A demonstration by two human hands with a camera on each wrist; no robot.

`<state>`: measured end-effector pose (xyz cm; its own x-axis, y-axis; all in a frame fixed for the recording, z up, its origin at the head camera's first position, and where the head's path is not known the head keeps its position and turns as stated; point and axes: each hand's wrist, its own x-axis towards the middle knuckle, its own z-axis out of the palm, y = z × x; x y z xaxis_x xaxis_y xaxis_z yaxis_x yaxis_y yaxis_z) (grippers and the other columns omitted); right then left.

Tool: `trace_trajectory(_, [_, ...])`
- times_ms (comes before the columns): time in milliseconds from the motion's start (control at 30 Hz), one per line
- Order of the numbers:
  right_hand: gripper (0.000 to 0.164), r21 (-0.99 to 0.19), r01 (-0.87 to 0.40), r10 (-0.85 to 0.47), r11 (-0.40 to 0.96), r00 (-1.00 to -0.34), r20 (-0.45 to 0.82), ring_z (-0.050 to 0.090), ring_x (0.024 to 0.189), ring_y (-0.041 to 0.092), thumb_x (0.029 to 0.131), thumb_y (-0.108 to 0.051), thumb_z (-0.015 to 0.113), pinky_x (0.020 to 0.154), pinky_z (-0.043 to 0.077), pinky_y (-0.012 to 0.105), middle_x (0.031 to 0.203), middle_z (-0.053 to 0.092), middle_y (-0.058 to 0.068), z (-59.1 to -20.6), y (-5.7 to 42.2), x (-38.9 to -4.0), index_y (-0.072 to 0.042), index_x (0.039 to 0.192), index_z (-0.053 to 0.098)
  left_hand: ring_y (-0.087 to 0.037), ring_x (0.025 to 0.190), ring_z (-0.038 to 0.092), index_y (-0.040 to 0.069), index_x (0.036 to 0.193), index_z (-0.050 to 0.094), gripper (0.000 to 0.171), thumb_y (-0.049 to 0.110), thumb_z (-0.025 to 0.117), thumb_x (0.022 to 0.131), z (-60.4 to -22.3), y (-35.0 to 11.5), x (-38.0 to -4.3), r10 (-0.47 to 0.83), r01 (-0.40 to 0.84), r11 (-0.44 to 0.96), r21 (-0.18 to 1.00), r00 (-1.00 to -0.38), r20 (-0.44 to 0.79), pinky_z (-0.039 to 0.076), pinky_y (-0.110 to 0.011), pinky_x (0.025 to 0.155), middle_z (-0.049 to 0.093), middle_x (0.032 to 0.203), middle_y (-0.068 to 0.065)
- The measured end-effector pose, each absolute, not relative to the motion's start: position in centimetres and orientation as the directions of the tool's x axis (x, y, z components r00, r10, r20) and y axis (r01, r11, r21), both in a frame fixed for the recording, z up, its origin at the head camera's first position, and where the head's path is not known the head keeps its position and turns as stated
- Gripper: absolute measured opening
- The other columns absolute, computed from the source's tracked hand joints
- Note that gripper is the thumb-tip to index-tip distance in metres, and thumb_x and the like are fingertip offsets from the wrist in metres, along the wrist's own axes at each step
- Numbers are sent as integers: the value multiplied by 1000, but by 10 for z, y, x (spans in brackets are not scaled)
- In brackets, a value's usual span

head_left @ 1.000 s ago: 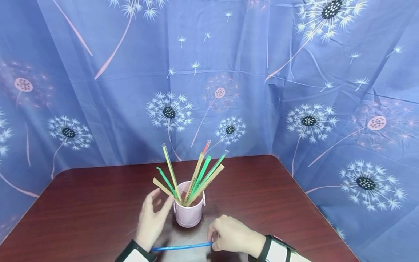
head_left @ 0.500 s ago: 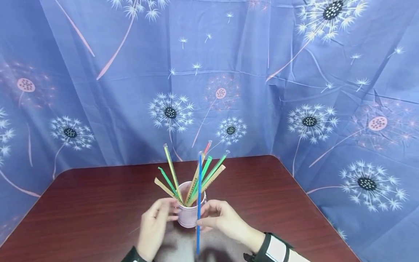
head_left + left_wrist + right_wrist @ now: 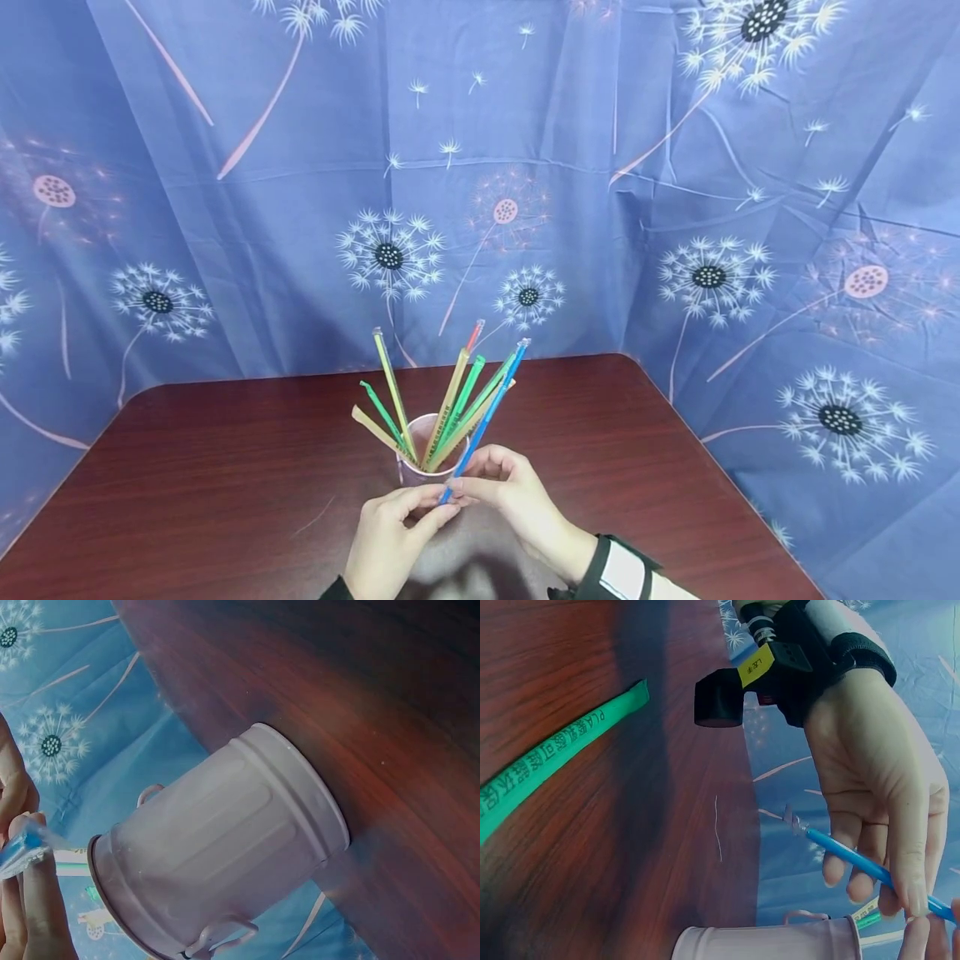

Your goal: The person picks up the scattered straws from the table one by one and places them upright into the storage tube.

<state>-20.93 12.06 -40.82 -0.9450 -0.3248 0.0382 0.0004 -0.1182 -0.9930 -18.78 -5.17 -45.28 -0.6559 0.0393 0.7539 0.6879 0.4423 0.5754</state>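
Note:
A blue straw in a clear wrapper slants up to the right in the head view, in front of a pale pink bucket. My right hand pinches it near its lower end. Thumb and forefinger of my left hand pinch it there too, right beside the right fingertips. In the right wrist view, the straw's wrapped end pokes out past the left hand. The bucket stands just beyond both hands and holds several wrapped straws, among them a yellow straw and a green straw.
On the dark red wooden table lies a green printed wrapped straw, seen in the right wrist view. A thin pale thread lies on the tabletop. Behind the table hangs a blue curtain with dandelion prints.
My right hand has lifted the blue straw off the table and tilted it upright, now leaning right. My left hand has moved from beside the bucket to the straw's lower end.

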Motion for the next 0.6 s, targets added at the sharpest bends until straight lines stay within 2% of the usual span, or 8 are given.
trace_trajectory(167, [36, -992, -21, -231, -128, -972, 50, 71, 82, 11, 86, -2, 71, 84, 60, 40, 93, 71, 1, -401, 124, -215, 10, 117, 58, 5, 68, 63, 10, 88, 78, 26, 4, 87, 64, -455, -54, -189, 42, 699, 466, 543, -630, 775, 48, -8, 57, 75, 77, 4])
trace_trajectory(267, [41, -982, -63, -152, -177, -984, 90, 72, 82, 14, 88, -1, 68, 81, 61, 38, 96, 71, 4, -393, 130, -220, 15, 123, 53, 5, 68, 63, 10, 86, 78, 26, 5, 88, 63, -457, -56, -189, 38, 684, 500, 532, -631, 775, 48, -8, 58, 75, 76, 5])
trace_trajectory(433, [37, -958, -131, -52, -254, -987, 149, 73, 76, 18, 90, 1, 65, 76, 62, 37, 91, 72, 4, -382, 139, -227, 15, 121, 52, 4, 70, 65, 13, 86, 78, 26, 8, 89, 63, -461, -59, -189, 43, 662, 542, 517, -637, 770, 48, -9, 62, 75, 77, 7])
trace_trajectory(600, [21, -949, -166, -3, -269, -985, 173, 73, 71, 17, 89, 0, 68, 74, 62, 37, 84, 72, 3, -381, 142, -229, 5, 109, 61, 3, 71, 65, 13, 85, 78, 25, 10, 89, 63, -464, -59, -190, 66, 670, 549, 500, -631, 773, 49, -9, 63, 75, 77, 9])
